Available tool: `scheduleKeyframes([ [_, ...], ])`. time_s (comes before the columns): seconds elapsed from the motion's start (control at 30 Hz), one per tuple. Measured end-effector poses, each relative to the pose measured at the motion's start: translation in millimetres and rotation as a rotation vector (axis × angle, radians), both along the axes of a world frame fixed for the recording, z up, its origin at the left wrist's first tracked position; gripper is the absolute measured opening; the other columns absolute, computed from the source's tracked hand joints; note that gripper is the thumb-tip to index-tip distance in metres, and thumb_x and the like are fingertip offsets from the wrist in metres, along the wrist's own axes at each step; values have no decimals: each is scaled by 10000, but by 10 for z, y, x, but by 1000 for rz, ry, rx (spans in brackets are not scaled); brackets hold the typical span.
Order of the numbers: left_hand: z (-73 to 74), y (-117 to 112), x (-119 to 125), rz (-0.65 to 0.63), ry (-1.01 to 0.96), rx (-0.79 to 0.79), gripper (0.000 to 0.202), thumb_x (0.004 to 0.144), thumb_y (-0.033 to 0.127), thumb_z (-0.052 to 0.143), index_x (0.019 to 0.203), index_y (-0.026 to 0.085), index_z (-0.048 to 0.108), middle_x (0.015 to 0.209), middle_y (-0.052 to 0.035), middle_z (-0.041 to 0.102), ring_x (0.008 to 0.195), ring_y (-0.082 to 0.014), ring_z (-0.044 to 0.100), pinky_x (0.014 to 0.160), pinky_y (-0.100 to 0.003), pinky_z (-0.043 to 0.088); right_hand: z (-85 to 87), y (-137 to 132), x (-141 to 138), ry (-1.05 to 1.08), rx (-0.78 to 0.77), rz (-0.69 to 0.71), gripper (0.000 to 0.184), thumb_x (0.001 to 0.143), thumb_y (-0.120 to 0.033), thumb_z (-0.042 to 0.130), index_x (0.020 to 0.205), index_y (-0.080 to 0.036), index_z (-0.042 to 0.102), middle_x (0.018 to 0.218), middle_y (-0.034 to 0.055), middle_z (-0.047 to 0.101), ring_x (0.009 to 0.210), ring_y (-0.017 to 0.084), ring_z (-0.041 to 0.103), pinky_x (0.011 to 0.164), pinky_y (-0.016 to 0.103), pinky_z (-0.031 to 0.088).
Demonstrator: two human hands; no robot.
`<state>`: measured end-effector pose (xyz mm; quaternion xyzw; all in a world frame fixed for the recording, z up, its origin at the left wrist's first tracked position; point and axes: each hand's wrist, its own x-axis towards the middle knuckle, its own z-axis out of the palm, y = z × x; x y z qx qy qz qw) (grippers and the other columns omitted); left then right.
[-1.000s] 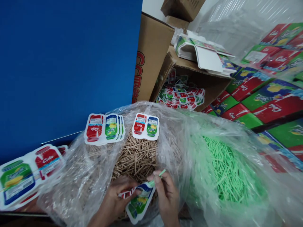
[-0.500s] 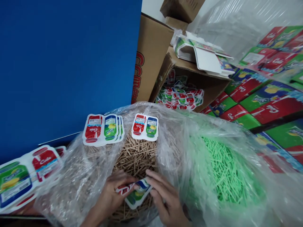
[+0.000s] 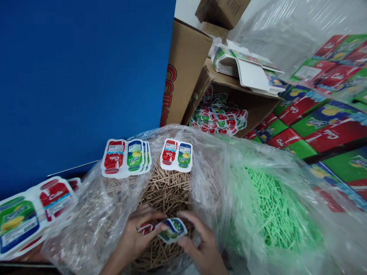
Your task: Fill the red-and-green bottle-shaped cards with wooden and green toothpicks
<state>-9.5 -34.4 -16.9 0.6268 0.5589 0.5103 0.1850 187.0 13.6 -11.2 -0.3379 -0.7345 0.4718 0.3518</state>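
Above a clear plastic bag of brown sticks (image 3: 169, 191), my left hand (image 3: 137, 233) pinches a printed can-shaped twin packet (image 3: 173, 231) by its red half, thumb in front. My right hand (image 3: 202, 238) is at the blue-and-green half, its index finger and thumb around the outer edge. The packet is bent along its middle and tilted. A similar twin packet (image 3: 177, 156), red Cola beside green Sprite, lies on the far edge of the sticks. To its left, a small overlapping row of the same packets (image 3: 126, 158) rests on the plastic.
A clear bag of green sticks (image 3: 276, 210) stands on the right. More packets (image 3: 34, 214) lie far left, beside a large blue panel (image 3: 80, 76). Behind, an open carton (image 3: 258, 107) holds many packets, with folded printed card (image 3: 249, 70) on top. Red-and-green boxes (image 3: 329, 126) are stacked right.
The packet's blue-and-green half has turned upward and now looks flatter to me. My right fingers have shifted from lying behind its edge to curling around it, thumb underneath.
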Motion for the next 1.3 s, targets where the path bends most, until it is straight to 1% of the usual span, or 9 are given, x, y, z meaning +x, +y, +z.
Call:
scheduleKeyframes([
  [0.13,-80,-41,-2,58,-229,-169,264,666,398,770,890,260,740,708,17,730,639,-152,660,601,-209,506,-49,-17,-99,-24,124,-25,206,858,-160,545,946,-239,714,819,16,731,737,170,678,680,230,535],
  [0.3,-134,-119,-60,101,-562,-436,493,675,399,750,1145,288,649,900,6,735,805,-181,680,717,-228,532,-97,41,-130,107,122,-123,243,893,-226,519,1043,-258,707,1027,46,722,931,221,673,807,329,554],
  [0.43,-96,-142,-108,116,-499,-467,432,653,352,768,1075,293,693,1001,-1,738,965,-208,650,864,-243,484,-148,57,-206,217,46,-138,237,898,-311,524,1023,-260,718,1032,58,719,982,232,653,880,375,523],
  [0.53,-43,-123,-127,110,-429,-439,195,738,357,689,894,261,754,953,-19,742,902,-214,660,832,-255,497,-237,47,-298,243,-100,-200,270,879,-379,542,964,-219,742,947,72,735,902,235,670,816,335,544],
  [0.7,70,-88,-201,102,-423,-386,167,775,338,651,838,237,768,961,-29,720,872,-205,639,775,-229,499,-352,81,-394,267,-324,-309,316,830,-439,590,929,-183,745,819,59,743,704,200,677,646,254,560],
  [0.87,198,-89,-315,114,-427,-363,164,793,313,642,854,224,766,829,-18,726,749,-184,636,692,-217,499,-263,126,-525,259,-485,-174,387,701,-505,693,926,-191,726,809,51,741,710,221,684,657,287,572],
  [1.0,277,-126,-382,118,-465,-350,200,784,340,641,867,197,754,852,-35,737,780,-209,657,715,-250,519,-239,146,-699,187,-440,-165,360,670,-530,698,787,-192,731,761,67,741,706,237,683,632,293,573],
  [1.1,349,-171,-431,195,-419,-344,193,750,342,670,825,178,741,807,-35,746,759,-218,668,690,-252,528,-182,148,-870,199,-382,-128,378,695,-515,678,861,-178,719,844,90,741,801,259,685,693,304,567],
  [1.3,562,-110,-772,316,-522,-334,309,686,437,703,828,163,697,811,-47,760,738,-247,690,655,-302,546,212,291,-1320,164,-376,101,405,756,-490,605,919,-126,672,821,103,736,746,256,689,641,313,562],
])
